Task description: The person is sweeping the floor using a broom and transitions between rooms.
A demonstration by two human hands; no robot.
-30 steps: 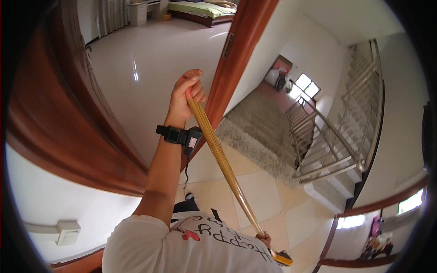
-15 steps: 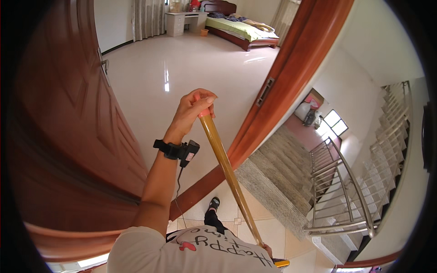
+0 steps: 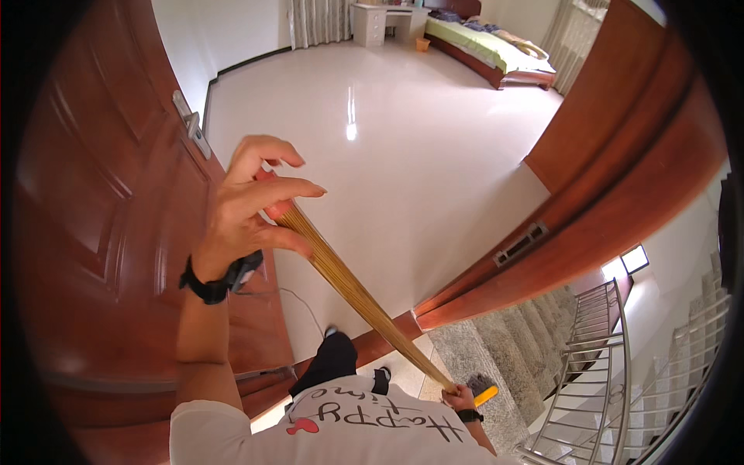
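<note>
A long yellow-brown handle (image 3: 349, 291) with a red end cap (image 3: 277, 203) slants from upper left to lower right in front of me. My left hand (image 3: 236, 205) is at the cap, its fingers stretched apart around the end rather than wrapped tight. Lower down, by my shirt, my right hand (image 3: 460, 398) is closed round the handle. Beyond it show an orange-yellow piece (image 3: 487, 395) and a dark grey tuft (image 3: 480, 383), perhaps a broom or mop head; my hand partly hides where they join. A black band (image 3: 213, 288) circles my left wrist, with a thin cord nearby.
A brown door (image 3: 101, 186) with a metal handle (image 3: 191, 125) stands ajar on my left. The brown door frame (image 3: 570, 225) rises on the right. Past it are stone steps (image 3: 496, 329) and a metal railing (image 3: 597, 349). Ahead, a bed (image 3: 488, 50) and desk (image 3: 384, 23) stand on shiny floor.
The view has turned and moved forward into the doorway. My left hand has loosened its fingers at the cap and shifted left. My right hand and the grey tuft now show more fully.
</note>
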